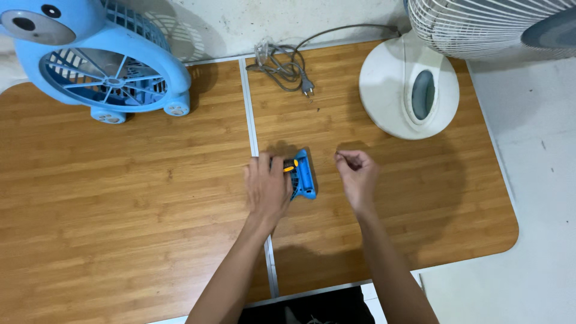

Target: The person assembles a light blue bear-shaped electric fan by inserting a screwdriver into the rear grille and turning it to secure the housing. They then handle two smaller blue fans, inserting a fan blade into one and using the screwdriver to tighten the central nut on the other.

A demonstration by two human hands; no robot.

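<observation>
My left hand rests palm down on the wooden table, covering part of a small blue plastic piece. A tool with an orange and black handle shows at its fingertips, and the fingers seem to hold it. To the right of the blue piece, my right hand hovers with thumb and fingers pinched together; something tiny may be between them, too small to make out.
A light blue bear-shaped fan stands at the back left. A white fan's round base and grille stand at the back right, with a coiled grey cord and plug between. A metal seam splits the table.
</observation>
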